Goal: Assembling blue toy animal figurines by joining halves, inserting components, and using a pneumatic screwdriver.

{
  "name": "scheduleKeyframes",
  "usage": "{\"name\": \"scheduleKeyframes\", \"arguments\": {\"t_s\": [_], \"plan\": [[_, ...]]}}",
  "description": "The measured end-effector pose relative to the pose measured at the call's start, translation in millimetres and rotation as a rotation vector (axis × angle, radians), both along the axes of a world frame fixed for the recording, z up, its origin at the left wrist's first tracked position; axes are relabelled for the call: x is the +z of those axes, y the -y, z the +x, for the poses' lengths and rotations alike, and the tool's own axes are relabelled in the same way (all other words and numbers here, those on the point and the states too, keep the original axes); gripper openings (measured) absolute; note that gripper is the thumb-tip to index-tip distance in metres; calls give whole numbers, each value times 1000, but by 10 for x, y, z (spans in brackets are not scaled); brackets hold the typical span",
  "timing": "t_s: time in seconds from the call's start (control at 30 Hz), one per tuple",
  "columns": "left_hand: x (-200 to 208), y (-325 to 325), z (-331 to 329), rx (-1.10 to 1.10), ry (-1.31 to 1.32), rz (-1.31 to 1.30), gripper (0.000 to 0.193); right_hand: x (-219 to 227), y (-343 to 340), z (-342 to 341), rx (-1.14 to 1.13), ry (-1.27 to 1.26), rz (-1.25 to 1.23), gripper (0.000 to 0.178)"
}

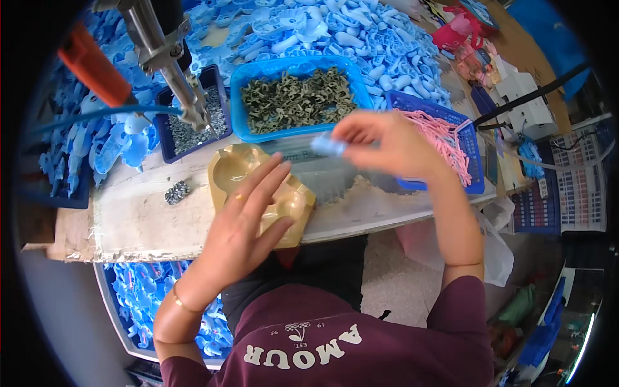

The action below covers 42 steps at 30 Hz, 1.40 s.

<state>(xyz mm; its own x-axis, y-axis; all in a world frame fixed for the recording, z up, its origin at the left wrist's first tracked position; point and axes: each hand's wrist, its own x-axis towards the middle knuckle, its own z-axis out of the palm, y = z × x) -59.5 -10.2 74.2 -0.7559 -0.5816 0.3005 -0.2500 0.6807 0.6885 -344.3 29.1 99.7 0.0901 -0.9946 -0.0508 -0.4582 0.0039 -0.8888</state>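
Observation:
My right hand is raised over the bench, to the right of a tan moulded fixture. Its thumb and fingers pinch a small light blue plastic part, smeared by motion. With fingers stretched out, my left hand lies over the fixture and hides part of its hollows. Whether the palm touches the fixture I cannot tell. Above the fixture, to its left, the tip of a metal-shafted power screwdriver points down into a dark blue tray of small screws.
A blue tub holds many dark greenish small parts. Pink strips fill a blue basket at right. Light blue plastic shells are heaped along the back. A little screw pile lies at left. Below the bench edge stands a bin of blue parts.

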Motion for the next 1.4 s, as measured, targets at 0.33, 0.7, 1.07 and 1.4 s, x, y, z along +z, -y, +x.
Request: {"name": "scheduleKeyframes", "arguments": {"t_s": [0.33,0.7,1.07,1.4], "plan": [[-312,-14,-72,-94,-6,-39,34,-250,138,-914,-216,-24,69,19],[-298,-146,231,67,-25,105,34,-807,539,-2823,-634,-1008,-289,39],[-335,-173,237,26,-3,61,35,-709,640,-2724,-411,-1178,-95,26],[-385,-196,311,41,-16,68,35,-548,483,-2844,-599,-664,-404,21]]}}
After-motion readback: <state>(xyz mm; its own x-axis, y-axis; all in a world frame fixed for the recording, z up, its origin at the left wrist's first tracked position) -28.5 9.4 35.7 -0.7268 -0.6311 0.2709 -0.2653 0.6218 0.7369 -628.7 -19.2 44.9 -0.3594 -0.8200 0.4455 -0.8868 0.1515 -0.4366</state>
